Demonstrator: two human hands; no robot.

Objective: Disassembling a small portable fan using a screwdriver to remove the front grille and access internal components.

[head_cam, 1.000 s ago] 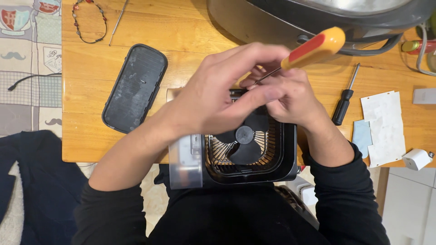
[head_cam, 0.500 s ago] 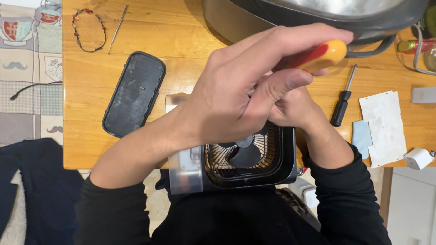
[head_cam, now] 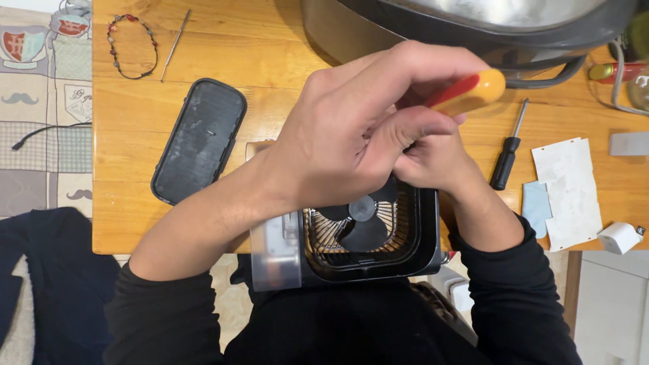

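Turning the red-and-yellow-handled screwdriver (head_cam: 473,91) is best done with its shaft kept square to the screw, which is hidden. The handle is wrapped by the left hand (head_cam: 358,128), fingers pressed around it; the right hand (head_cam: 433,159), partly hidden, steadies the small black fan (head_cam: 362,226) at the wooden table's (head_cam: 270,61) near edge; its grip cannot be told.
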